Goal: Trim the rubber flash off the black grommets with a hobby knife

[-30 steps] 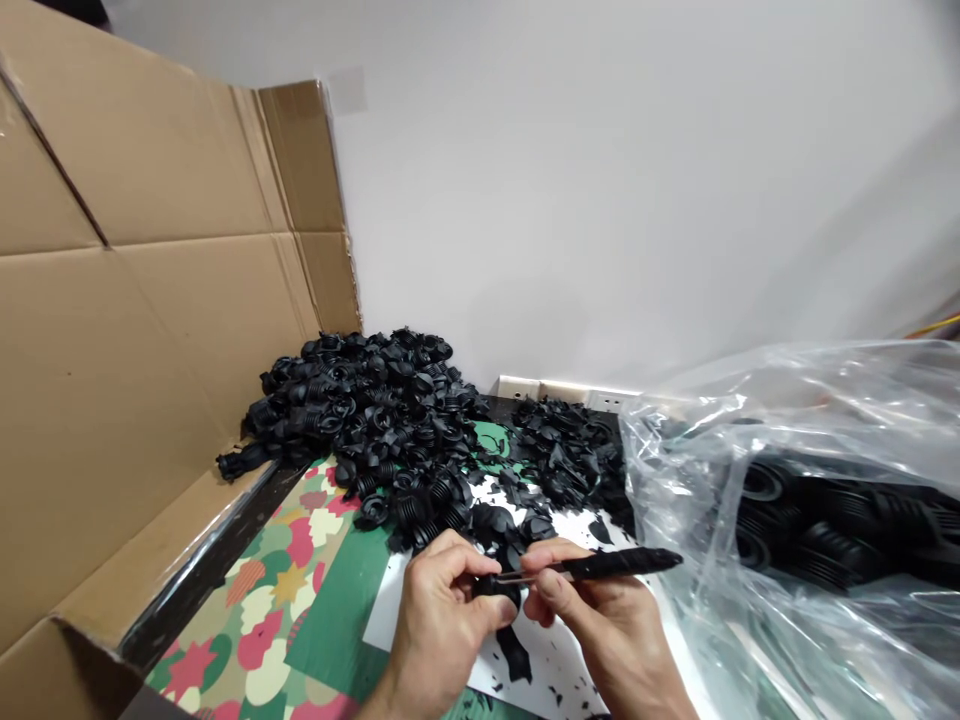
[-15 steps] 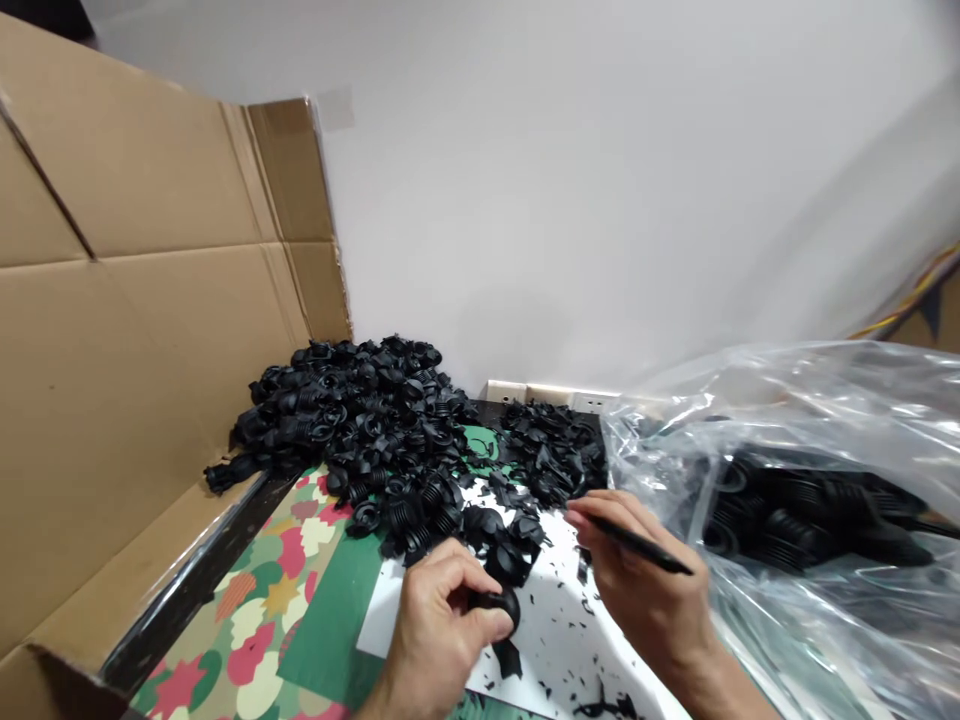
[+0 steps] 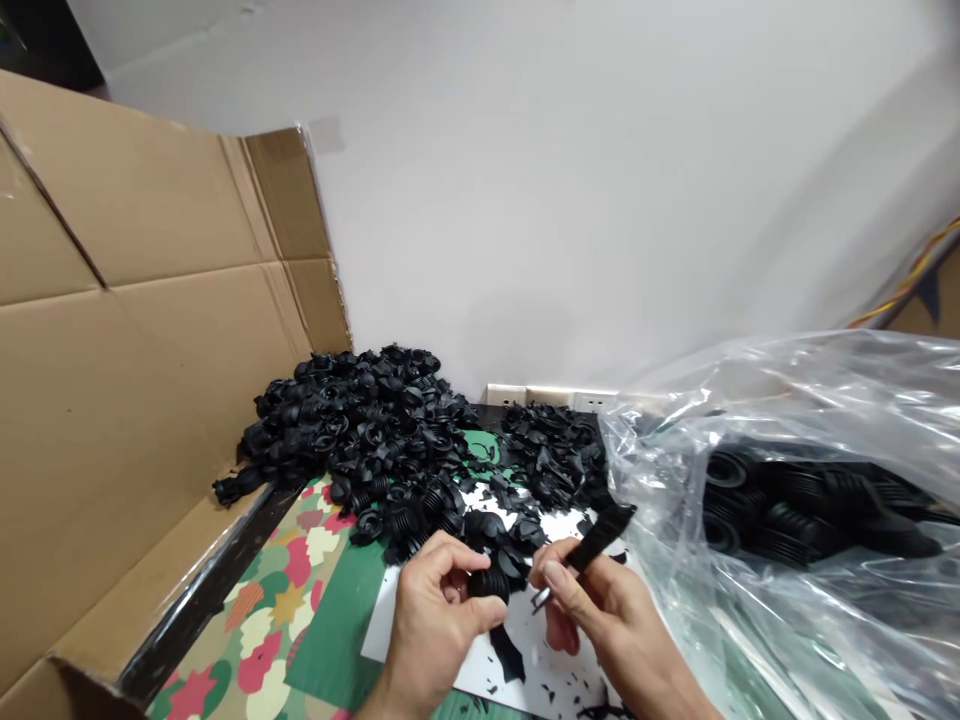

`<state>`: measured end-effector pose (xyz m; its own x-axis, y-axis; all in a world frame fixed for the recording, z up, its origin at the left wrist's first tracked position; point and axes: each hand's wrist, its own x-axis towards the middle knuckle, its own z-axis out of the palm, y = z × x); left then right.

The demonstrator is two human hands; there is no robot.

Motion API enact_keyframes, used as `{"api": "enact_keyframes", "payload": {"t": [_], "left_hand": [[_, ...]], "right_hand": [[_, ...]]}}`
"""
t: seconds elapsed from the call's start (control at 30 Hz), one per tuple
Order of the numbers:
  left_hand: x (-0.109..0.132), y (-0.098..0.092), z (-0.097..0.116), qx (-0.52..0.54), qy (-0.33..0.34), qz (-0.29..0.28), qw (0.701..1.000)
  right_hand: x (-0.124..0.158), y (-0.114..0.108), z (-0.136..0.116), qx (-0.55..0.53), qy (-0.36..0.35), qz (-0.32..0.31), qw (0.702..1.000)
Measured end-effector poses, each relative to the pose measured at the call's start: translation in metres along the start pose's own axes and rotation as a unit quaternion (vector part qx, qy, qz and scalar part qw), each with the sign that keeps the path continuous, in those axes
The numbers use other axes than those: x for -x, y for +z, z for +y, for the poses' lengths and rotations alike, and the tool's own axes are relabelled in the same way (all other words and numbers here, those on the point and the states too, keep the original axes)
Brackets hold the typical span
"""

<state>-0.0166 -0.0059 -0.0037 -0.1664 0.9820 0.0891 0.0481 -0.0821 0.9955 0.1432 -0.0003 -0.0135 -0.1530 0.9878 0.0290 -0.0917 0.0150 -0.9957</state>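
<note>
My left hand (image 3: 431,615) is closed round a small black ribbed rubber part (image 3: 489,583), pinched between thumb and fingers above a white sheet (image 3: 525,640). My right hand (image 3: 592,610) grips a black-handled knife (image 3: 589,550), whose metal tip points down and left, close beside the rubber part. Just beyond my hands lies a large heap of the same black rubber parts (image 3: 360,430), with a smaller pile of black trimmings (image 3: 555,455) to its right.
A tall cardboard box wall (image 3: 135,330) stands along the left. A clear plastic bag (image 3: 795,500) holding more black ribbed parts fills the right. A flowered cloth (image 3: 262,620) and green mat (image 3: 337,620) cover the table. White wall sockets (image 3: 547,397) sit behind.
My right hand has come back from beside the plastic bag to the left hand, turning the knife tip down toward the rubber part. The left hand has lifted the part slightly.
</note>
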Motion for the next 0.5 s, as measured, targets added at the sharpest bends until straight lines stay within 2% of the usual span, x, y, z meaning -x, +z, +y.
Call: {"api": "enact_keyframes", "payload": {"t": [0.1, 0.2, 0.3, 0.4, 0.5], "left_hand": [[-0.003, -0.003, -0.001, 0.065, -0.085, -0.008, 0.994], [-0.005, -0.002, 0.002, 0.120, -0.152, -0.015, 0.981], [-0.003, 0.005, 0.006, 0.149, -0.174, -0.015, 0.973], [-0.001, 0.014, 0.005, 0.146, -0.183, -0.049, 0.971], [0.000, 0.017, 0.003, 0.119, -0.203, -0.079, 0.969]], "right_hand": [[0.002, 0.002, 0.000, 0.023, 0.008, 0.019, 1.000], [0.005, 0.004, 0.000, 0.059, -0.024, 0.016, 0.998], [0.006, 0.007, 0.001, 0.087, -0.070, -0.012, 0.994], [0.007, 0.011, 0.002, 0.091, -0.100, -0.017, 0.991], [0.006, 0.012, 0.002, 0.079, -0.082, 0.003, 0.993]]}}
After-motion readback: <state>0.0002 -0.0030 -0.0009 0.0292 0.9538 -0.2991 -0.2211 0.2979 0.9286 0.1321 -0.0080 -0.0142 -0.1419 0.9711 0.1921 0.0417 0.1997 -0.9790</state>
